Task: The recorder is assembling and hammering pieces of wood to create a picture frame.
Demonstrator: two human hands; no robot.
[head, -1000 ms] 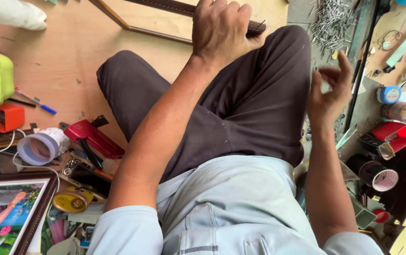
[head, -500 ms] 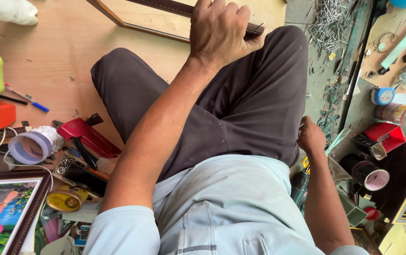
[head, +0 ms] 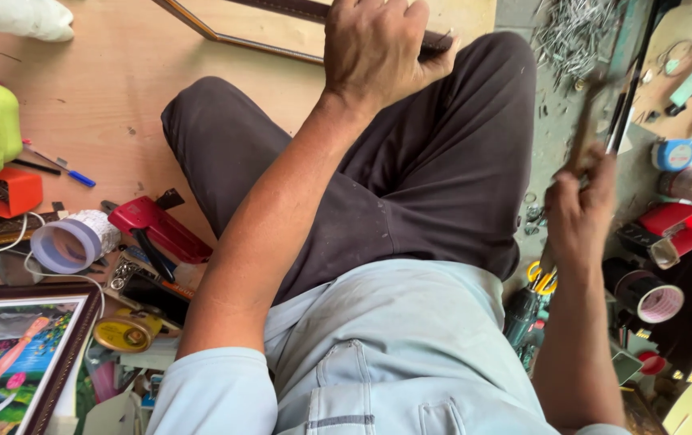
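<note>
Though blurred, right hand [head: 578,213] grips hammer [head: 586,133].

My right hand [head: 579,217] is smeared by motion, so I cannot tell how my fingers sit around the long brownish handle [head: 586,133] in it, and the handle's upper end is too blurred to make out. My left hand [head: 374,48] covers part of the dark-edged frame [head: 281,24], whose far side is cut off by the top edge; my fingers there curl out of sight. At the lower left corner of the floor, the framed painting [head: 8,362] runs off the picture. The yellow-handled tool [head: 541,278] by my right wrist is mostly hidden behind my forearm.
</note>
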